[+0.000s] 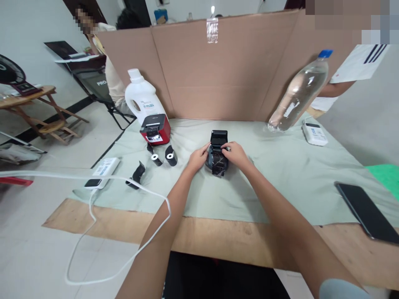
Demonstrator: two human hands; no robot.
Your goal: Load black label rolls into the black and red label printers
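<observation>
A small black portable printer (208,160) lies on the cloth at mid-table, its lid (219,137) raised. From its compartment a shiny black paper strip (218,162) hangs over the front. My left hand (198,158) grips the printer's left side. With fingers and thumb close together, my right hand (235,153) holds the upper right edge of the opening; exactly what lies under the fingertips is hidden. To the left lie two small paper rolls, one roll (156,159) beside another roll (170,157), plus a curled black strip (137,175).
Behind the rolls stand a red-and-black box-shaped device (160,133) and a white jug (143,93). A water bottle (301,93) leans against the cardboard screen (224,74). A phone (366,211) lies right. A white cable (124,178) from a power bank (104,171) loops across my left forearm.
</observation>
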